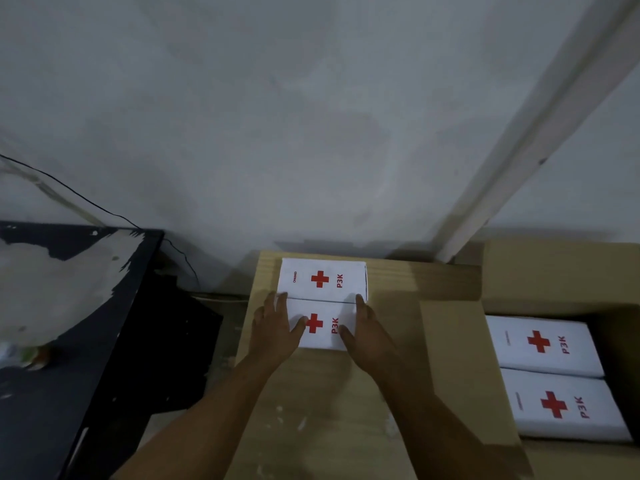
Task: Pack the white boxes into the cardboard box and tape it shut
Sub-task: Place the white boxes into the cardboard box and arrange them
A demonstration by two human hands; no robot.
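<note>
White boxes: four, two on the table (311,410), two in the carton (450,358). Carton: one. Hands: two. Black stand (52,410): one.

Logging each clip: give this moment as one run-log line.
both hands holding near white box on table | far white box waiting | two in cardboard box | untaped

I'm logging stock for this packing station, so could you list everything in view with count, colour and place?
white boxes on table: 2, white with red cross, side by side on the wooden table
white boxes in carton: 2, white with red cross, inside the cardboard box
cardboard box: 1, brown, open, at right
wooden table: 1, light wood, centre
black table: 1, black, left
cable: 1, black, along wall
left hand: on nearer table box's left side
right hand: on its right side
</note>
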